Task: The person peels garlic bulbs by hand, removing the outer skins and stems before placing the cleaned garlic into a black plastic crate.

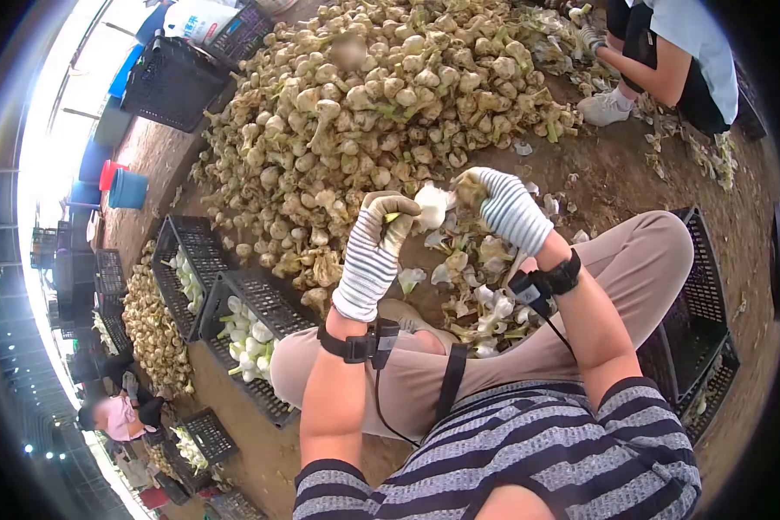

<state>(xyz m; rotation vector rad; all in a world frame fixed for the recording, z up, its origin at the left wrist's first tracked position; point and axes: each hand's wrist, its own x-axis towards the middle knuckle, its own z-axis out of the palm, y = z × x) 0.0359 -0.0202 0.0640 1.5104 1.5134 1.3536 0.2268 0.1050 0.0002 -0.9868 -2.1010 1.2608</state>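
My left hand (374, 251), in a striped work glove with tan fingers, is closed around the green stem of a garlic bulb (432, 206). The bulb is white and clean-skinned, sticking out to the right of the fingers. Just right of it, my right hand (504, 208), gloved alike, has its fingertips pinched together over loose garlic skin, partly hidden by the dirty glove tips. Peeled skins and scraps (485, 303) lie on the ground below both hands. In front rises a big heap of unpeeled garlic (364, 104).
Black crates (273, 303) with white garlic stand by my left knee; another black crate (702, 295) is at my right. A co-worker (667, 69) crouches at upper right, another person (121, 416) sits far left. A blue bucket (128, 189) stands beyond the heap.
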